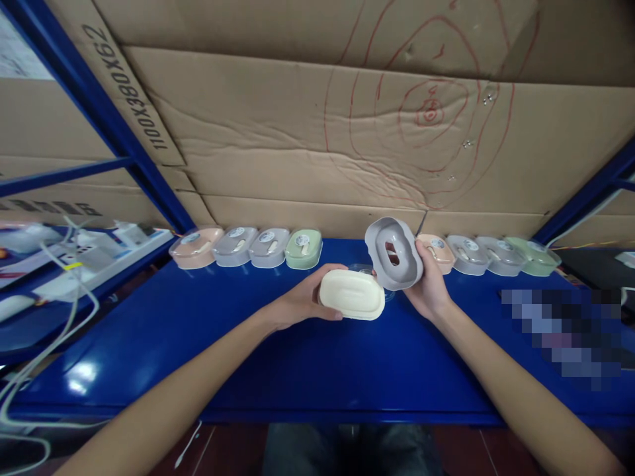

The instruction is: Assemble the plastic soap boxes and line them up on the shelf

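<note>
My left hand [307, 297] grips a cream-white oval piece [352, 295], shaped like a bar of soap, with a shallow hollow in its face. Thumb and fingers clasp its left end. Tilted up in my right hand [433, 283] is a grey plastic box [413, 256], its open side facing me. An opening in its bottom shows brownish red. The two pieces are close together above the table; I cannot tell whether they touch. Behind them a clear plastic lid [388, 295] lies on the table, mostly hidden.
Lidded boxes line the back of the blue table [317, 377], including a green box [303, 249] left of my hands and a peach box [439, 253] to the right. Cardboard [278, 132] stands behind. White cables [74, 311] hang at left. A pixelated patch covers something at right.
</note>
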`<state>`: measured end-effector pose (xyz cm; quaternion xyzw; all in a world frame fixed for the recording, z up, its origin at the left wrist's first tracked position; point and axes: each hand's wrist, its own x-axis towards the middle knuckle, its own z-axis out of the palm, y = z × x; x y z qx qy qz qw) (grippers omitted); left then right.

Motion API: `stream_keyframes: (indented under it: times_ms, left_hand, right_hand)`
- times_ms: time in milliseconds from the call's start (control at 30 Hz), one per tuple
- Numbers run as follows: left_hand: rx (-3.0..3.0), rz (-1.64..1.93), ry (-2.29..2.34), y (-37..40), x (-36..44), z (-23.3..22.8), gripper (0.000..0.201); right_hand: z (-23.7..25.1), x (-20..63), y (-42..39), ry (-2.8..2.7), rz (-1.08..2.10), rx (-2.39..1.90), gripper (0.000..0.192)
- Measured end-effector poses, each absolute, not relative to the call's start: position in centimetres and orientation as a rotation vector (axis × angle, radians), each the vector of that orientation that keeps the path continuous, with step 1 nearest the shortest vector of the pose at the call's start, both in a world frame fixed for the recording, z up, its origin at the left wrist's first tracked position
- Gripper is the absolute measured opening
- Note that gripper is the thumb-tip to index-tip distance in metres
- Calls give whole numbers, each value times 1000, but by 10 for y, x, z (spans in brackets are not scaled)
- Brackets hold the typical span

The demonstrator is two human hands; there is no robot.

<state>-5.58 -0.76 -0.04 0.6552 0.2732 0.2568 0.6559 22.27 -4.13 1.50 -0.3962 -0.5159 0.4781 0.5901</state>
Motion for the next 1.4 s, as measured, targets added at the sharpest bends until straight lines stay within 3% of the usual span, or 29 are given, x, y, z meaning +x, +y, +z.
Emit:
stream_keyframes:
  times_ms: [233,533,733,867,1033,1167,1400]
  left_hand:
    - [1342,636,641,-6,-55,-1,83]
    - [1129,714,645,2,-60,0,73]
    - [1008,726,630,2,-58,0,48]
    - [973,736,665,3,-58,2,44]
    - [920,696,621,3,-57,3,44]
    - [866,645,557,2,-57,3,46]
    - [824,596,563,1,-58,5,49]
  right_hand:
    - [16,223,-42,-1228,1032,-918,74]
    - [14,233,-38,-791,1339,-711,64]
    - [19,219,-43,-761,1251,-701,61]
    - [13,216,-44,-969,1020,-811,62]
    - [6,225,-53,-1619,388,-974,59]
    - [3,221,-61,-2015,-53,-926,72]
    - [-3,211,-61,-2222,-183,-854,77]
